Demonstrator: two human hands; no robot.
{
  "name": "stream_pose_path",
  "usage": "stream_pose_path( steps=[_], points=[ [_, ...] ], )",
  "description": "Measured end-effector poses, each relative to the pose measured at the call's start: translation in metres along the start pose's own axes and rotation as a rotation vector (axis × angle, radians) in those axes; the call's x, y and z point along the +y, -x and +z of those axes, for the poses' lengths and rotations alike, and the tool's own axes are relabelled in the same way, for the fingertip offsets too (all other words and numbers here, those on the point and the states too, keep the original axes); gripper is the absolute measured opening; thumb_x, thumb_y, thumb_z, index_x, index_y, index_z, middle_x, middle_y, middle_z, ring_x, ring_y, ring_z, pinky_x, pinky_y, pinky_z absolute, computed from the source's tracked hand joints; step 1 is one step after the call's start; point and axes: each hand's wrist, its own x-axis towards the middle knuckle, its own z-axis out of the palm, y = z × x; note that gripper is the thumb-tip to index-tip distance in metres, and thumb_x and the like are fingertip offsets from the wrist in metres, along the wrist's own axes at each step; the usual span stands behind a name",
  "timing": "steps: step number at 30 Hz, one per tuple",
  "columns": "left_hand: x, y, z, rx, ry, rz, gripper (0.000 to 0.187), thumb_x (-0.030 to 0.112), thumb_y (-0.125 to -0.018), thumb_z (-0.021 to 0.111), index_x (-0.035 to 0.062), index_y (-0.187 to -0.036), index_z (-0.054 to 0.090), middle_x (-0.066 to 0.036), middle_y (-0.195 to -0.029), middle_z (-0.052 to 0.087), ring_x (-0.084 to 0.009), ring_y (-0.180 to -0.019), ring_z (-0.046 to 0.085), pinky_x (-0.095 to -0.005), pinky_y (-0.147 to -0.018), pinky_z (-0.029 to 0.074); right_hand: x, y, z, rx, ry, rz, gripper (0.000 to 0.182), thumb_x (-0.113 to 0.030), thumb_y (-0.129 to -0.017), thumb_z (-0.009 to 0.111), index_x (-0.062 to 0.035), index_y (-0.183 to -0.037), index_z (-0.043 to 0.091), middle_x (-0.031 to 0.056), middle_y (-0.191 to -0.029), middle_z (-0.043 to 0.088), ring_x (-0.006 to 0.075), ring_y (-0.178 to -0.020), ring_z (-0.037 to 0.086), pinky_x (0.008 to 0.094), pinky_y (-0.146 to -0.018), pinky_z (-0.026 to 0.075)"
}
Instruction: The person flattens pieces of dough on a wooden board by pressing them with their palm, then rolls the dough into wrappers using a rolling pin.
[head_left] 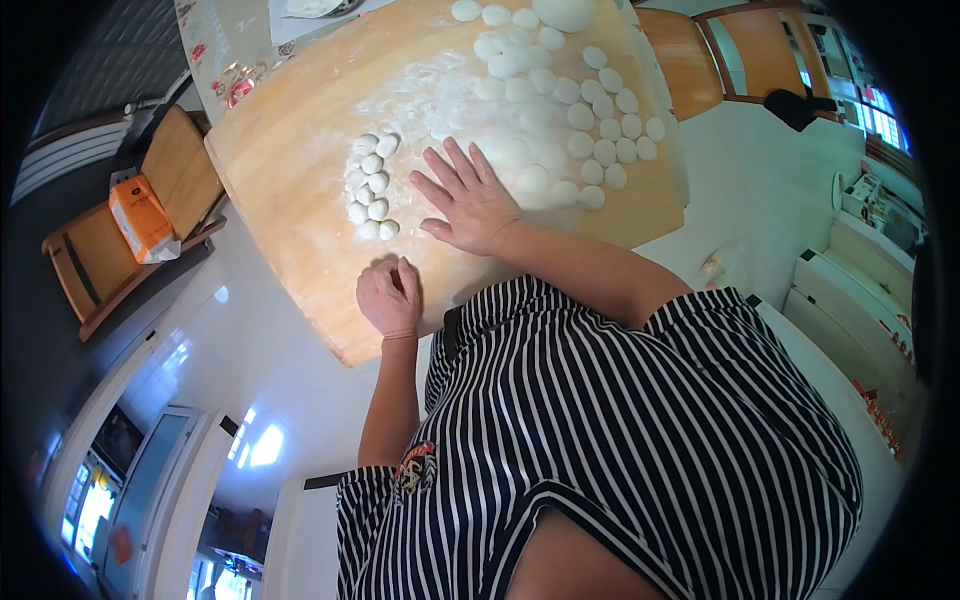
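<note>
My right hand (pixel 470 205) is palm down over the floured wooden board (pixel 290 130), fingers spread; what lies under the palm, if anything, is hidden. Near the board's front edge my left hand (pixel 388 298) is curled closed, and its inside does not show. Just beyond the left hand sits a cluster of small white dough pieces (pixel 366 193). To the right of my right hand, many flattened round dough pieces (pixel 605 130) are spread over the board, some blurred in the glare. A larger lump of dough (pixel 566 12) sits at the far edge.
A patterned tablecloth (pixel 215 55) shows beyond the board's far left. A wooden chair (pixel 180 165) with an orange package (pixel 143 220) stands at left, and another wooden chair (pixel 682 60) at the upper right. White flour (pixel 430 85) dusts the board's middle.
</note>
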Motion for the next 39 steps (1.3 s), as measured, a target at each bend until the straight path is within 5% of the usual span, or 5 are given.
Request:
stream_pose_path(
  steps=[11, 15, 24, 30, 39],
  points=[
    [0.011, -0.011, -0.013, -0.040, 0.138, -0.152, 0.023, 0.019, -0.096, 0.072, 0.0040, -0.113, 0.067, -0.016, -0.092, 0.065, -0.0372, -0.083, 0.062, -0.0470, -0.077, 0.052, 0.009, -0.002, 0.005, 0.050, 0.037, -0.106, 0.069, -0.050, -0.101, 0.057, -0.0136, -0.159, 0.048, 0.0145, -0.168, 0.039, 0.0384, -0.158, 0.026, 0.0588, -0.129, 0.017],
    [0.012, -0.035, -0.028, -0.020, 0.198, 0.075, 0.058, -0.012, -0.085, 0.059, 0.0074, -0.140, 0.063, -0.019, -0.124, 0.065, -0.0386, -0.112, 0.064, -0.0429, -0.095, 0.054, 0.034, 0.009, -0.003, 0.062, 0.142, -0.248, 0.057, -0.032, -0.105, 0.052, -0.0105, -0.157, 0.048, 0.0104, -0.168, 0.041, 0.0290, -0.159, 0.029, 0.0567, -0.130, 0.018],
    [0.010, -0.066, -0.031, -0.220, 0.133, 0.182, 0.048, -0.010, -0.085, 0.062, 0.0074, -0.129, 0.070, -0.017, -0.122, 0.067, -0.0375, -0.109, 0.067, -0.0428, -0.091, 0.056, 0.064, 0.050, -0.028, 0.112, -0.049, -0.179, 0.050, -0.010, -0.098, 0.050, -0.0065, -0.147, 0.056, 0.0154, -0.163, 0.045, 0.0315, -0.155, 0.038, 0.0501, -0.130, 0.025],
    [0.034, -0.062, -0.013, -0.177, 0.137, 0.243, 0.027, 0.014, -0.084, 0.079, 0.0066, -0.107, 0.068, -0.016, -0.101, 0.065, -0.0387, -0.091, 0.065, -0.0493, -0.080, 0.054, 0.056, 0.066, -0.028, 0.205, -0.226, 0.038, 0.049, -0.001, -0.092, 0.056, -0.0048, -0.140, 0.063, 0.0163, -0.161, 0.048, 0.0333, -0.153, 0.040, 0.0493, -0.128, 0.029],
    [0.080, -0.055, 0.016, -0.237, 0.345, 0.249, 0.032, 0.008, -0.086, 0.078, 0.0055, -0.116, 0.068, -0.016, -0.102, 0.063, -0.0371, -0.093, 0.064, -0.0476, -0.085, 0.054, 0.045, 0.076, -0.049, 0.279, -0.316, 0.173, 0.044, 0.000, -0.092, 0.056, -0.0041, -0.133, 0.069, 0.0152, -0.161, 0.049, 0.0348, -0.150, 0.043, 0.0457, -0.124, 0.037]
  ],
)
